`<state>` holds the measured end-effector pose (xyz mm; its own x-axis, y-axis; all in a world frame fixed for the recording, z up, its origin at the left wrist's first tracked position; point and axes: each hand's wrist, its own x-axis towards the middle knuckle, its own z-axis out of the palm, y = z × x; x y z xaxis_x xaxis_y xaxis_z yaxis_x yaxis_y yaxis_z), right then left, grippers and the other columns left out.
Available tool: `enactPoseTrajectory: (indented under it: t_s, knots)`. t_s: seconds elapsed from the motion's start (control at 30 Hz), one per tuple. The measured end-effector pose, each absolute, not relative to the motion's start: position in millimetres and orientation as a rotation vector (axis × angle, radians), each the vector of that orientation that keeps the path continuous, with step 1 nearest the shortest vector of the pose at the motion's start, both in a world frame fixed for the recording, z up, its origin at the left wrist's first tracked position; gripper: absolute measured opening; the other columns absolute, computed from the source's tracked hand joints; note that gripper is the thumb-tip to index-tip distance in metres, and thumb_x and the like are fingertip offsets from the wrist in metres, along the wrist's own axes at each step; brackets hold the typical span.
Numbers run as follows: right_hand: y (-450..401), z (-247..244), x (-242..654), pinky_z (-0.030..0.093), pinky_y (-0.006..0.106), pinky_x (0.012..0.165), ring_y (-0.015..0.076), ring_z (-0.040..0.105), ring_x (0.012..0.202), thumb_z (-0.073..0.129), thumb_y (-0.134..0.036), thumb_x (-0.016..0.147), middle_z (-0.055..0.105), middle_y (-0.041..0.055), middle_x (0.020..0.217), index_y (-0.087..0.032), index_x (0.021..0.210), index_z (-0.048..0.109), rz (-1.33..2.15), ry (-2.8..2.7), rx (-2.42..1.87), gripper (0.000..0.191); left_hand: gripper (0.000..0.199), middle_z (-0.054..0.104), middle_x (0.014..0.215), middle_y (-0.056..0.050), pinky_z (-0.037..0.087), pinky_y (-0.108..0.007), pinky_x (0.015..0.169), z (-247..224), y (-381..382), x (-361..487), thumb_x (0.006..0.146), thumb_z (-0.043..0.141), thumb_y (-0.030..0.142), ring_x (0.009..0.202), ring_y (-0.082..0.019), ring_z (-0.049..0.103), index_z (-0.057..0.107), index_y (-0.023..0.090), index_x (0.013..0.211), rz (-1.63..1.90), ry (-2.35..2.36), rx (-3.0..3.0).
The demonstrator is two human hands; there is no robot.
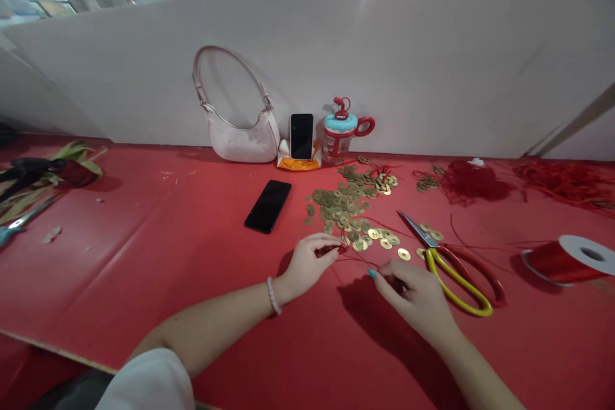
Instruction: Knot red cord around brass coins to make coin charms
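Left hand (307, 266) and right hand (413, 295), each pinched on a red cord (358, 259); coins (346, 205) at twelve o'clock, scissors (451, 262) at three.

A white short sleeve (148, 379), a pink bead bracelet (273, 295), teal-painted nails (371, 273).

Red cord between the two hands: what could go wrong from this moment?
The red cord is thin and pinched by the left hand and the right hand; it may slip free. The open scissors lie right beside the right hand and could nick it. The loose coins nearby may scatter if a hand brushes them.
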<state>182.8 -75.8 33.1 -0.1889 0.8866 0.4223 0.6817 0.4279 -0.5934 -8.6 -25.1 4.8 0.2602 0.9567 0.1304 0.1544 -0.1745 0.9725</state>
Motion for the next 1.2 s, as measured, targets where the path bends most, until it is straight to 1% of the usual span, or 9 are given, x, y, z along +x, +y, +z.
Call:
enactPoseTrajectory:
  t_s: [0.07,0.17,0.3,0.43,0.6,0.8,1.03,1.13,1.2]
  knots:
    - [-75.8,31.5,181.0,0.034,0.021,0.045,0.0081,0.043,0.043,0.051,-0.021,0.081,0.05,-0.0024,0.049,-0.019,0.057,0.049,0.207,-2.031,-1.257,0.024,0.015,0.069,0.093,-0.009,0.05,-0.026,0.073,4.4,-25.1,-8.3,0.077,0.061,0.021,0.084,-0.017,0.063,0.071,0.015,0.086,1.028,1.063,1.584]
    - [-76.0,28.0,180.6,0.033,0.021,0.047,0.0079,0.042,0.045,0.051,-0.018,0.082,0.046,-0.0034,0.049,-0.018,0.059,0.049,0.107,-2.112,-1.158,0.022,0.015,0.069,0.094,-0.009,0.05,-0.026,0.074,4.5,-25.5,-8.0,0.077,0.061,0.02,0.084,-0.017,0.064,0.071,0.014,0.087,1.014,1.051,1.618]
    - [-77.1,25.6,178.9,0.031,0.021,0.048,0.0082,0.04,0.046,0.051,-0.017,0.082,0.043,-0.0038,0.049,-0.018,0.06,0.05,0.063,-2.154,-1.09,0.022,0.015,0.069,0.092,-0.009,0.05,-0.026,0.075,5.2,-26.2,-7.7,0.077,0.06,0.019,0.084,-0.016,0.064,0.071,0.015,0.086,1.01,1.034,1.668]
    - [-77.7,24.4,176.5,0.03,0.022,0.048,0.008,0.039,0.046,0.051,-0.017,0.082,0.043,-0.0039,0.049,-0.018,0.058,0.048,0.025,-2.151,-1.097,0.024,0.015,0.07,0.091,-0.008,0.05,-0.027,0.08,7.2,-26.7,-7.3,0.077,0.061,0.02,0.084,-0.016,0.065,0.072,0.015,0.085,1.004,1.046,1.725]
    - [-77.5,23.0,175.4,0.03,0.022,0.048,0.0084,0.039,0.045,0.05,-0.018,0.082,0.042,-0.0037,0.048,-0.018,0.057,0.047,0.006,-2.157,-1.131,0.026,0.015,0.071,0.091,-0.008,0.051,-0.027,0.081,10.9,-28.0,-7.1,0.077,0.061,0.019,0.085,-0.016,0.065,0.072,0.015,0.085,0.985,1.052,1.759]
    - [-78.8,21.3,172.7,0.032,0.022,0.048,0.0096,0.043,0.046,0.048,-0.019,0.084,0.048,-0.0024,0.049,-0.018,0.06,0.053,0.083,-2.21,-1.164,0.024,0.014,0.071,0.09,-0.009,0.051,-0.028,0.083,10.6,-28.9,-7.9,0.077,0.061,0.018,0.085,-0.017,0.065,0.072,0.014,0.085,0.981,0.983,1.83]
    - [-76.8,16.6,172.2,0.042,0.021,0.052,0.0112,0.055,0.053,0.047,-0.022,0.085,0.062,0.0004,0.061,-0.02,0.072,0.06,0.286,-2.164,-1.245,0.018,0.015,0.071,0.091,-0.008,0.05,-0.027,0.084,11.5,-31.5,-7.8,0.077,0.06,0.017,0.086,-0.016,0.065,0.072,0.014,0.085,0.938,0.911,1.91]
    - [-76.2,15.2,172.1,0.046,0.02,0.054,0.0114,0.059,0.056,0.047,-0.024,0.085,0.065,0.0012,0.067,-0.021,0.077,0.06,0.386,-2.087,-1.291,0.016,0.015,0.071,0.09,-0.007,0.051,-0.026,0.082,13.6,-31.7,-7.9,0.077,0.06,0.017,0.084,-0.015,0.065,0.072,0.015,0.085,0.895,0.896,1.914]
    - [-76.4,12.9,171.9,0.046,0.02,0.051,0.0109,0.058,0.053,0.047,-0.026,0.085,0.064,0.0006,0.065,-0.021,0.078,0.058,0.427,-2.018,-1.331,0.014,0.015,0.071,0.09,-0.007,0.05,-0.026,0.082,14.3,-31.5,-7.8,0.077,0.059,0.017,0.084,-0.015,0.064,0.072,0.016,0.085,0.861,0.897,1.912]
